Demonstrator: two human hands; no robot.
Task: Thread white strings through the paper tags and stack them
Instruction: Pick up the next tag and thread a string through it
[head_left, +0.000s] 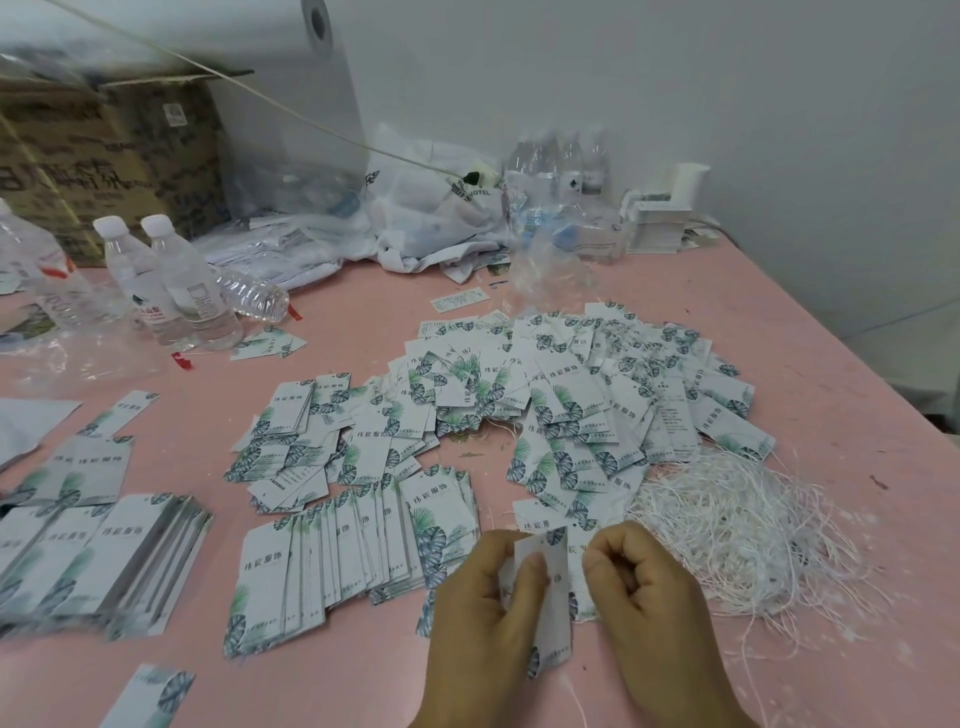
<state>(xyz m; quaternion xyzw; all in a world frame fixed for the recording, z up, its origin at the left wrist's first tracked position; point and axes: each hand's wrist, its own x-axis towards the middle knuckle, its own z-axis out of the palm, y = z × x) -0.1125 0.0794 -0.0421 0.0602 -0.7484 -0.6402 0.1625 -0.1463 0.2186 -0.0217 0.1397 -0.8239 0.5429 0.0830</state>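
My left hand (480, 592) grips a white rectangular paper tag with a green leaf print (550, 613), thumb on its face, fingers curled behind it; the tag stands upright, just above the pink tabletop (831, 322). My right hand (641, 577) is beside the tag's upper corner, fingers curled tightly inward; I cannot tell whether a string is pinched between them. A thin white string (576, 696) trails down below the held tag.

Just right of my right hand lies a loose tangle of white strings (737, 525). Directly left of my left hand, a fanned row of matching leaf-print tags (332, 551) lies overlapped on the table. Further left sits a second overlapped stack of tags (119, 561). Beyond my hands, a wide scattered heap of tags with strings (561, 395) covers the table's middle.

At the far left stand two clear plastic water bottles with white caps (166, 280), and behind them a brown cardboard box (104, 150). Crumpled white plastic bags (431, 208) lie at the back, against the wall.
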